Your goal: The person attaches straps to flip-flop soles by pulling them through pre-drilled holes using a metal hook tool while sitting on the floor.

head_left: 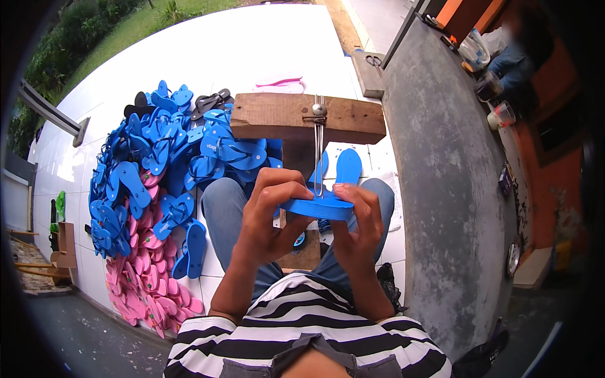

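Observation:
A blue flip-flop sole (318,209) is pinched at both ends between my two hands, its thick edge facing me. My left hand (265,211) grips the left end with fingers over the top. At the other end, my right hand (358,217) has its thumb on top and its fingers below. Thin metal rods (319,157) come from a wooden crossbeam (271,116) and meet the top of the sole; whether they pass into it is hidden. Just beyond my right hand rests another blue sole (348,165).
Left of my knees lies a heap of blue flip-flops (161,142), with pink flip-flops (148,293) nearer me. A pink pair (280,84) lies beyond the beam. To the right runs a grey concrete ledge (441,189); scissors (373,60) lie near its far end. Another person (520,60) is at far right.

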Demonstrator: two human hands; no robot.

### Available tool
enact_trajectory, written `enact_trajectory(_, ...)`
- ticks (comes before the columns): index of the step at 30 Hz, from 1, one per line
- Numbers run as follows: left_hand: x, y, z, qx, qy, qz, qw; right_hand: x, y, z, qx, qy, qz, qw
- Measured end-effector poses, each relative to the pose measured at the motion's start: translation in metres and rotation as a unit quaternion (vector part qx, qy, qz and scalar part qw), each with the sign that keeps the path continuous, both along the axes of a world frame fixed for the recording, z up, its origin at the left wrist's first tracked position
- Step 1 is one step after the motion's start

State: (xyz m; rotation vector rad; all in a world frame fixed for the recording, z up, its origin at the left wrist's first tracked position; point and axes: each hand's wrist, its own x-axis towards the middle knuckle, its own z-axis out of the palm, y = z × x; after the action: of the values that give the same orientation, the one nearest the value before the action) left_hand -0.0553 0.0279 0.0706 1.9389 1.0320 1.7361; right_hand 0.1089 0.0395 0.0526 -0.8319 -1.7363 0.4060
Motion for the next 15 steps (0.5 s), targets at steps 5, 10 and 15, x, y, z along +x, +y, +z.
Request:
enact_trajectory(5, 0.006, -0.005, 0.017, -0.103, -0.051, 0.015, 0.993, -0.007, -0.006, 0.008, -0.089, 0.078, -0.025, 0.993)
enact_trajectory(10, 0.004, -0.001, 0.023, -0.138, -0.096, 0.005, 0.986, -0.005, -0.005, 0.009, -0.143, 0.143, 0.008, 0.979)
enact_trajectory(15, 0.000, 0.006, 0.032, -0.157, -0.065, 0.031, 0.985, 0.004, 0.001, 0.014, -0.134, 0.021, -0.054, 0.989)
